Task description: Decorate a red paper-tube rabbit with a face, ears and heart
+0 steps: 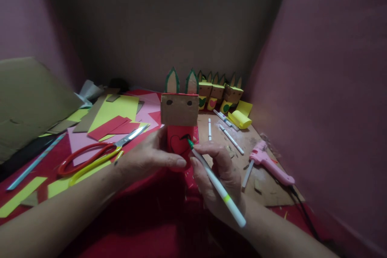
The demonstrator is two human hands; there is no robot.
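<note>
A cardboard figure (179,109) stands upright in the middle, with a box head, two dark eyes and two pointed ears edged in green. A heart outline is drawn on its red body (178,141). My left hand (157,155) grips the body from the left, its thumb across the lower front. In my right hand (216,169) is a white marker (217,185), pinched between thumb and fingers. Its green tip touches the upper right of the heart, where a dark stroke shows. The figure's lower end is partly hidden by my hands.
Scissors (90,159) and coloured paper (116,113) lie at left, beside a striped stick (36,161). Several similar figures (216,92) stand behind. At right, a cardboard sheet (266,189) bears markers (231,139), a yellow roll (240,119) and a pink glue gun (269,163) with a cord.
</note>
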